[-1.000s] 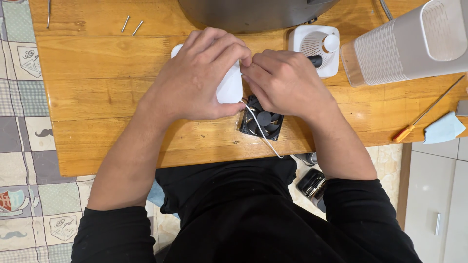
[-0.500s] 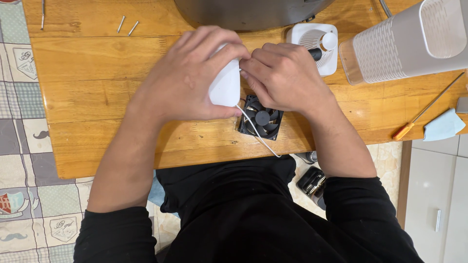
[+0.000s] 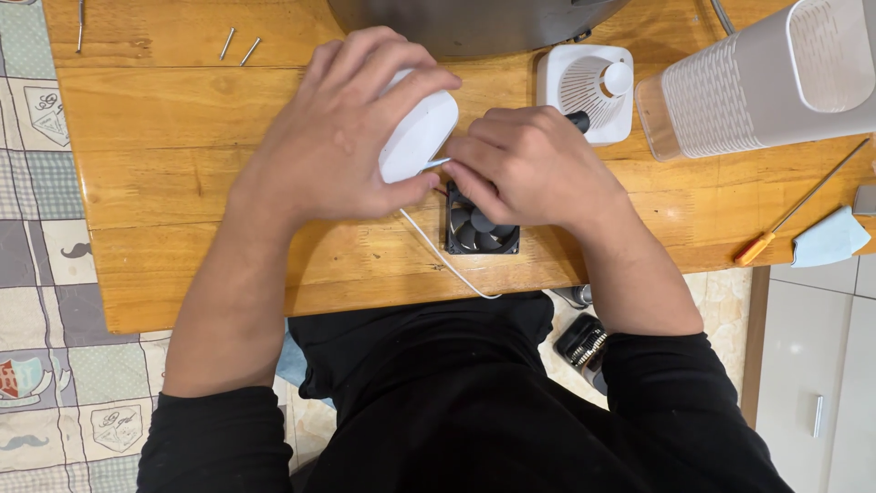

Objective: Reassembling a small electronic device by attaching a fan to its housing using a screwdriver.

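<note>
Head view: left hand in a closed grip around white rounded housing, raised just above wooden worktop. Right hand pinching at housing's edge, over black fan; white cable trailing to worktop's near edge.

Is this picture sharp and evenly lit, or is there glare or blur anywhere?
Head view: mostly sharp, with soft, even indoor light. The varnished wooden table shows a mild sheen rather than harsh glare. The left hand casts only a faint shadow around the white casing. The right hand partly hides the black fan. The white slotted bin looks slightly stretched near the frame edge.
</note>
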